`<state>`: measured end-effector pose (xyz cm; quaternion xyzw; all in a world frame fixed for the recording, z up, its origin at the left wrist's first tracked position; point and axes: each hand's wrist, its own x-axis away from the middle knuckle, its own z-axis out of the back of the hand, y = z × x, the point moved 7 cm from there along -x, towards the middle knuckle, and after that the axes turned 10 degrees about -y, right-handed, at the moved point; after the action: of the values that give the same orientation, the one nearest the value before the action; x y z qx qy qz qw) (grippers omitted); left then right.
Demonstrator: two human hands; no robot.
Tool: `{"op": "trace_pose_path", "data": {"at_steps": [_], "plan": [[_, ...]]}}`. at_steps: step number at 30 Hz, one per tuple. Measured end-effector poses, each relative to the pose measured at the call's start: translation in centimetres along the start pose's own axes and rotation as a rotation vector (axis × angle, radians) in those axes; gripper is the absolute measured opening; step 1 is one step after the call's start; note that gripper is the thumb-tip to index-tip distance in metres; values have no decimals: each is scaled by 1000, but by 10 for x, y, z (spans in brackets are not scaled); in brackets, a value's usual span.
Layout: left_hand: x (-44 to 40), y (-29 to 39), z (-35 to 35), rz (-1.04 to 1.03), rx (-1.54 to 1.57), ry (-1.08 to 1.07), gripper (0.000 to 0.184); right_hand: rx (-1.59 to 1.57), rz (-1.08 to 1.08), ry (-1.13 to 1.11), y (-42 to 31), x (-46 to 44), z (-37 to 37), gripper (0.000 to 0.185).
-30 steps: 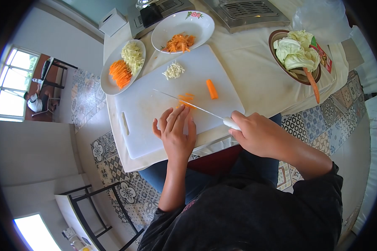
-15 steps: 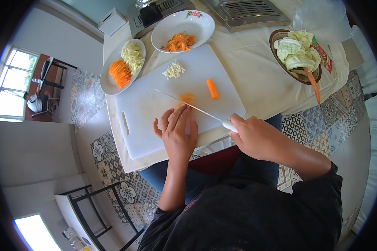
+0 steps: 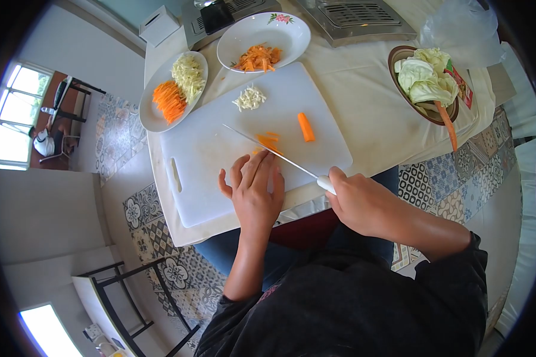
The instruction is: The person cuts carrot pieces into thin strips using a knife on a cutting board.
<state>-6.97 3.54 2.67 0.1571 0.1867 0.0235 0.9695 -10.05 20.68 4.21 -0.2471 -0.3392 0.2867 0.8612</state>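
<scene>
My right hand (image 3: 360, 201) is closed around the white handle of a knife (image 3: 295, 164), its blade slanting up and left across the cutting board (image 3: 211, 152). Under and beside the blade lie cut carrot pieces (image 3: 268, 141). With bent fingers, my left hand (image 3: 257, 193) presses on carrot at the near side of the blade; its fingertips partly hide what they hold down. A peeled carrot chunk (image 3: 305, 127) rests on the board to the right. Farther up the board sits a small heap of chopped white pieces (image 3: 249, 98).
Beyond the board stand an oval plate (image 3: 152, 122) of shredded carrot and cabbage and a flowered bowl (image 3: 295, 41) with orange peelings. A brown-rimmed bowl (image 3: 393, 66) of cabbage and a carrot is at right. Metal stoves (image 3: 357, 21) line the back. A person (image 3: 43, 143) sits far left.
The view has shifted slightly. Knife and both hands keep nearly the same place over the carrot, with the right hand a touch lower.
</scene>
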Motion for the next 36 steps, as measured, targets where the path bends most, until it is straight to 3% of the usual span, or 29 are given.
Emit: {"op": "trace_pose_path", "data": {"at_steps": [6, 15, 24, 30, 36], "plan": [[-1, 0, 0, 12, 19, -9, 22, 40, 66, 92, 6, -1, 1, 21], [0, 0, 0, 14, 27, -5, 28, 15, -24, -43, 10, -10, 4, 25], [3, -3, -2, -13, 33, 23, 27, -235, -62, -141, 19, -13, 5, 28], [2, -2, 1, 14, 15, 39, 23, -30, 59, 22, 9, -5, -3, 26], [3, -2, -1, -4, 2, 16, 22, -121, 110, 46, 5, -1, 1, 26]]}}
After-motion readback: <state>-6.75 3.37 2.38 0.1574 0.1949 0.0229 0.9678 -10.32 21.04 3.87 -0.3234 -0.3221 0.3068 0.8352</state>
